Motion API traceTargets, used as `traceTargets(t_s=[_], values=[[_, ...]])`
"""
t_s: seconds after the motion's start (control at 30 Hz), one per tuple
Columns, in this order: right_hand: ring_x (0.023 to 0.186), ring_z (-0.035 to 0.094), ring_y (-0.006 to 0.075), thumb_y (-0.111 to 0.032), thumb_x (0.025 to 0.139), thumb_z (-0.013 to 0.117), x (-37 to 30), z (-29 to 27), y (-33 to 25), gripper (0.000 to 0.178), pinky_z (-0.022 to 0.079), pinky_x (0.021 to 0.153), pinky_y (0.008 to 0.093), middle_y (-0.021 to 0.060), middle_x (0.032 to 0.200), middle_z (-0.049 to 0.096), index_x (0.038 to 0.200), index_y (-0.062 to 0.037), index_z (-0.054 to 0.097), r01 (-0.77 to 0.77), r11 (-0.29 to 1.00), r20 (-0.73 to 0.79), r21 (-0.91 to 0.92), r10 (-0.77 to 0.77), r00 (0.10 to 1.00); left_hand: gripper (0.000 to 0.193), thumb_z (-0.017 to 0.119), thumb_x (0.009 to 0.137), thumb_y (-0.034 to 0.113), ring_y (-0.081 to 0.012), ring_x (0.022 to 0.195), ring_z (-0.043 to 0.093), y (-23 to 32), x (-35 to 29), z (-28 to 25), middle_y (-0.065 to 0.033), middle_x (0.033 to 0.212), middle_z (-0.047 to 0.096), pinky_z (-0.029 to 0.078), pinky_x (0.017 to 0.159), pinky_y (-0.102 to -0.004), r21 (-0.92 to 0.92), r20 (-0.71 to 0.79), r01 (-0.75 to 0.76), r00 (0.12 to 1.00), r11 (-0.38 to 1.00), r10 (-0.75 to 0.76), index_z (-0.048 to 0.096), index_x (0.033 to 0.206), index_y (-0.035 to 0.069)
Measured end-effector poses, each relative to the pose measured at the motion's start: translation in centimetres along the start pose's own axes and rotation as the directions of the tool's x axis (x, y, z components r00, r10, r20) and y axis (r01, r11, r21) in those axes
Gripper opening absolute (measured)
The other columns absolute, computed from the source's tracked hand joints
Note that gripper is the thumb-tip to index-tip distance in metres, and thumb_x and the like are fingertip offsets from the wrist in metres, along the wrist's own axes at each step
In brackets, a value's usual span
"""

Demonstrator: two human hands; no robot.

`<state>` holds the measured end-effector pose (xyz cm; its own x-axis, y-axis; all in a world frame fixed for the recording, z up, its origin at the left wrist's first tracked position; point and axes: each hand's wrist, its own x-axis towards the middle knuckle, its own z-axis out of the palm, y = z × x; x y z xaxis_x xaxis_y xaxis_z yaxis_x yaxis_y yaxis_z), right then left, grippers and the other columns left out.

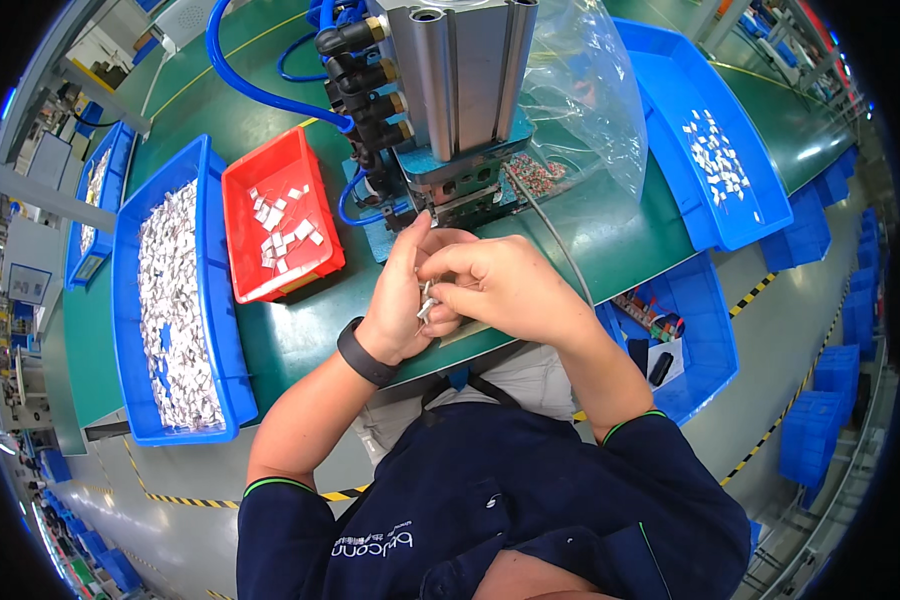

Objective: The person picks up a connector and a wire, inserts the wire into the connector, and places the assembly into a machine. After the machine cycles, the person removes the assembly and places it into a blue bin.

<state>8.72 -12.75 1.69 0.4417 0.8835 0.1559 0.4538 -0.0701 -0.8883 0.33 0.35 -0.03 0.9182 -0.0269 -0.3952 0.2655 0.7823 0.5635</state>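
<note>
Just in front of the pneumatic press (460,90), my two hands meet over the near edge of the green table. My left hand (398,290), with a black wristband, is cupped around a few small white and silvery parts (427,303); their exact kind is too small to make out. The thumb and fingers of my right hand (515,285) pinch at these same parts from the right. My left fingertips are close to the press's lower tooling (457,208), and part of the left palm is hidden behind the right fingers.
Left of the press stand a red tray (282,282) with scattered white pieces and a blue bin (228,350) heaped with them. Another blue tray (670,70) lies at the right. A clear plastic bag (595,110) and blue hoses (213,45) surround the press. A grey cable (560,240) crosses the table.
</note>
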Motion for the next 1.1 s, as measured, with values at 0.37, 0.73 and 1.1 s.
traceTargets(t_s=[0.37, 0.73, 1.1], values=[[0.046, 0.047, 0.0036, -0.008, 0.086, 0.066, 0.4, -0.3, 1.6, 0.009, 0.032, 0.038, 0.0187, 0.0059, 0.066, 0.062, 0.084, -0.0002, 0.061, -0.27, 0.604, -0.023, 0.75, 0.432, 0.902, 0.055, 0.038, 0.096, 0.056, -0.0088, 0.038, 0.036, -0.3, 0.3, -0.6, -0.0043, 0.071, 0.053, 0.024, 0.031, -0.0214, -0.041, 0.077, -0.036, 0.996, 0.998, 0.039, 0.056, 0.105, 0.004], [0.042, 0.04, 0.0028, -0.009, 0.087, 0.064, -0.2, 0.3, 1.8, 0.01, 0.025, 0.033, 0.0181, 0.0055, 0.067, 0.059, 0.087, 0.0003, 0.059, -0.117, 0.426, -0.122, 0.897, 0.493, 0.862, 0.012, 0.059, 0.093, 0.013, -0.0069, 0.041, 0.037, -1.0, 0.4, -0.6, -0.0026, 0.072, 0.054, 0.025, 0.034, -0.0206, 0.126, -0.07, -0.34, 0.934, 0.932, 0.35, 0.059, 0.101, 0.004], [0.04, 0.037, 0.0029, -0.011, 0.085, 0.065, 0.6, -1.5, 1.7, 0.021, 0.023, 0.032, 0.0194, 0.0038, 0.061, 0.055, 0.071, -0.0024, 0.053, -0.241, 0.475, -0.038, 0.846, 0.505, 0.862, 0.022, 0.055, 0.095, 0.021, -0.0065, 0.04, 0.035, -0.5, 0.1, -0.3, -0.0027, 0.071, 0.054, 0.024, 0.033, -0.0207, 0.125, -0.083, -0.301, 0.946, 0.945, 0.312, 0.06, 0.101, 0.0]])
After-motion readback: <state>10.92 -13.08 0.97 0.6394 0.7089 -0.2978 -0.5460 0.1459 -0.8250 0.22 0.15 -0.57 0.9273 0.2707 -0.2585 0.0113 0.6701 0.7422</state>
